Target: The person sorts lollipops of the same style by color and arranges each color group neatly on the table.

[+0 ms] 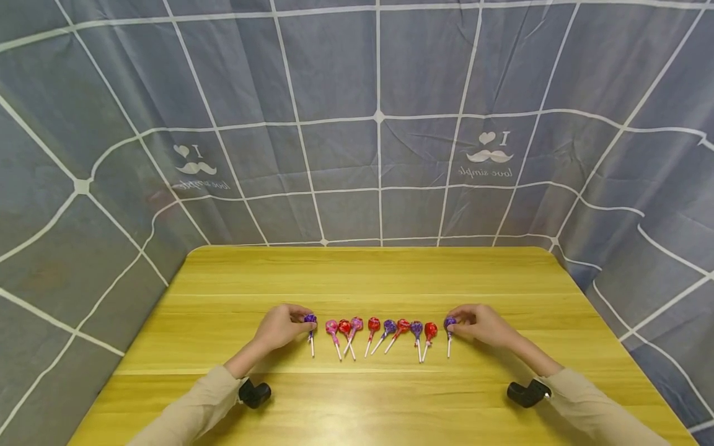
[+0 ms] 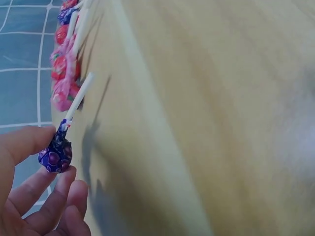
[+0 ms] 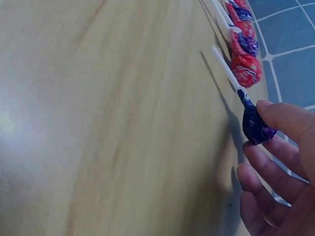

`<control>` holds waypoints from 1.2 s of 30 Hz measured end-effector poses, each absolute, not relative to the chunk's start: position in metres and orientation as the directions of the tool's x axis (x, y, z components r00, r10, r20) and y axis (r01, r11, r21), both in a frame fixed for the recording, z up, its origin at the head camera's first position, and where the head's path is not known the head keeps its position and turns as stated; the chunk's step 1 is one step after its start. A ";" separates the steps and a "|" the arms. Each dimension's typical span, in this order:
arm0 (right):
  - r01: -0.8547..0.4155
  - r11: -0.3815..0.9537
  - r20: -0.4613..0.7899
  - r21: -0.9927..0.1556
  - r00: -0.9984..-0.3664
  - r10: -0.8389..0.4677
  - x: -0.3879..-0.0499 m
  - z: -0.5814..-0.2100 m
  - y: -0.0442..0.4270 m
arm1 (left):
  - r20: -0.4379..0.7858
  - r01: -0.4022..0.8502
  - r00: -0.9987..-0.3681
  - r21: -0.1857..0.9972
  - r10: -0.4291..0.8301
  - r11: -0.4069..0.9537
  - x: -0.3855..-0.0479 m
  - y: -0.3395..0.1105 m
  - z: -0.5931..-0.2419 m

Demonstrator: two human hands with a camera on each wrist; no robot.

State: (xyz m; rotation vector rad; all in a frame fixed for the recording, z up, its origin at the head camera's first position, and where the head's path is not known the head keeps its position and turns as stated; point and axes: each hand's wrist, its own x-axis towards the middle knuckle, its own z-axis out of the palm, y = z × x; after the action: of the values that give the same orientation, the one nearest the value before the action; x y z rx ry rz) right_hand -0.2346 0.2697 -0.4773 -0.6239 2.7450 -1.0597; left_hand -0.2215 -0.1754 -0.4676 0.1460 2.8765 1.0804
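Note:
At the left end of a row of wrapped lollipops, my left hand (image 1: 283, 326) pinches a purple lollipop (image 2: 55, 156) by its wrapped head, between thumb and fingers. My right hand (image 1: 484, 324) pinches another purple lollipop (image 3: 256, 124) the same way at the right end. Both white sticks point toward me. Between the hands lie several more: a pink lollipop (image 1: 331, 326) nearest the left hand, a red lollipop (image 1: 430, 330) nearest the right, with other pink, red and purple ones between, some sticks crossing.
The lollipops are on a yellow wood-grain table (image 1: 346, 396). A grey curtain (image 1: 334, 155) with white grid lines stands behind the table and along both sides. A black wrist device (image 1: 254, 394) is on the left sleeve, and a matching black device (image 1: 527, 393) on the right.

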 end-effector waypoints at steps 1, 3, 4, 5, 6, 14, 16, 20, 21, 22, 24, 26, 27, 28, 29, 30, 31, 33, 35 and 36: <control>-0.332 0.668 0.027 -0.666 -0.905 -0.424 -0.235 -0.476 0.270 | -0.021 0.067 -0.994 0.666 0.109 0.743 -0.222 -0.177 -0.466; -0.328 0.673 0.032 -0.662 -0.910 -0.412 -0.237 -0.472 0.270 | -0.011 0.072 -0.994 0.676 0.107 0.734 -0.225 -0.179 -0.463; -0.328 0.676 0.038 -0.660 -0.913 -0.406 -0.238 -0.470 0.269 | -0.008 0.074 -0.994 0.679 0.109 0.730 -0.226 -0.180 -0.462; -0.329 0.679 0.043 -0.656 -0.915 -0.401 -0.239 -0.469 0.269 | -0.006 0.076 -0.994 0.680 0.110 0.729 -0.227 -0.181 -0.460; -0.328 0.683 0.048 -0.652 -0.918 -0.395 -0.240 -0.467 0.268 | -0.006 0.077 -0.994 0.679 0.111 0.730 -0.227 -0.182 -0.458; -0.316 0.705 0.059 -0.635 -0.930 -0.364 -0.247 -0.459 0.263 | -0.009 0.102 -0.991 0.624 0.137 0.775 -0.229 -0.191 -0.440; -0.320 0.708 0.070 -0.629 -0.931 -0.358 -0.249 -0.457 0.262 | -0.005 0.110 -0.990 0.610 0.142 0.785 -0.230 -0.193 -0.434; -0.333 0.726 0.096 -0.602 -0.932 -0.348 -0.253 -0.453 0.262 | 0.007 0.130 -0.988 0.588 0.156 0.799 -0.232 -0.200 -0.422; -0.341 0.731 0.103 -0.591 -0.931 -0.351 -0.253 -0.452 0.262 | 0.009 0.137 -0.987 0.583 0.162 0.801 -0.233 -0.201 -0.419; -0.345 0.737 0.105 -0.581 -0.930 -0.352 -0.254 -0.451 0.262 | 0.013 0.145 -0.986 0.578 0.169 0.803 -0.233 -0.203 -0.416; -0.353 0.742 0.106 -0.570 -0.927 -0.359 -0.254 -0.448 0.261 | 0.012 0.151 -0.984 0.568 0.175 0.809 -0.234 -0.206 -0.411; -0.356 0.750 0.103 -0.557 -0.926 -0.363 -0.254 -0.445 0.260 | 0.020 0.166 -0.982 0.558 0.186 0.813 -0.233 -0.208 -0.406; -0.360 0.752 0.102 -0.552 -0.924 -0.368 -0.254 -0.444 0.259 | 0.026 0.173 -0.981 0.554 0.191 0.814 -0.233 -0.209 -0.404; -0.358 0.754 0.099 -0.551 -0.925 -0.367 -0.254 -0.443 0.258 | 0.030 0.176 -0.981 0.552 0.192 0.815 -0.233 -0.209 -0.402; -0.357 0.755 0.096 -0.550 -0.925 -0.367 -0.254 -0.442 0.257 | 0.033 0.179 -0.981 0.551 0.193 0.815 -0.233 -0.210 -0.400; -0.355 0.758 0.098 -0.548 -0.927 -0.363 -0.254 -0.441 0.255 | 0.039 0.186 -0.980 0.552 0.197 0.813 -0.233 -0.210 -0.399; -0.359 0.757 0.100 -0.546 -0.925 -0.367 -0.254 -0.440 0.254 | 0.047 0.193 -0.979 0.552 0.201 0.812 -0.234 -0.209 -0.398; -0.367 0.753 0.104 -0.546 -0.922 -0.373 -0.255 -0.438 0.251 | 0.052 0.192 -0.979 0.556 0.197 0.809 -0.235 -0.208 -0.397; -0.371 0.751 0.105 -0.546 -0.920 -0.378 -0.256 -0.436 0.247 | 0.055 0.195 -0.979 0.560 0.199 0.805 -0.237 -0.207 -0.399; -0.378 0.748 0.107 -0.545 -0.916 -0.386 -0.257 -0.435 0.245 | 0.055 0.196 -0.978 0.561 0.200 0.804 -0.238 -0.206 -0.399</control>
State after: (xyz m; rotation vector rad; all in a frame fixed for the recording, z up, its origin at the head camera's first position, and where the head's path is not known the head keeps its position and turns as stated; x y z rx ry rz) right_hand -0.2571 0.2446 -0.4351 -0.6394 2.9255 -0.9084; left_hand -0.2383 -0.2060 -0.3994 0.3267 2.9770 0.9247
